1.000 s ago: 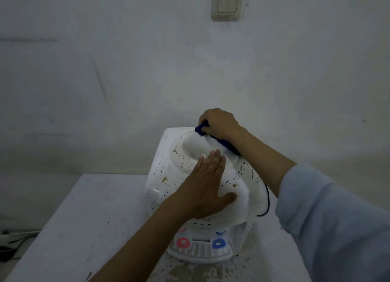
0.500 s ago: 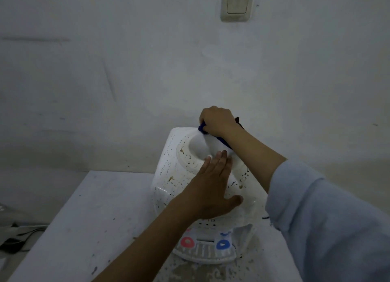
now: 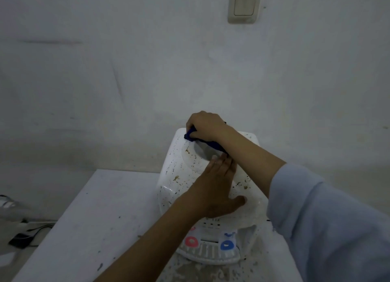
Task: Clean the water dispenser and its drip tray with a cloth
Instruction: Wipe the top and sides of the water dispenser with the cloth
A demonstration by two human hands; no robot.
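On the white table (image 3: 88, 218) stood the water dispenser (image 3: 179, 176), its top speckled with brown grime. The right hand (image 3: 205, 126) gripped a blue cloth (image 3: 190, 135) at the rear rim; the left hand (image 3: 217, 188) pressed flat, fingers straight. Cleaning looked barely begun, the drip tray (image 3: 209, 253) seemingly untouched.

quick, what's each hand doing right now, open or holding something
Left hand: open, fingers straight, pressing flat on top of the water dispenser.
Right hand: closed around the blue cloth, at the dispenser's back edge.
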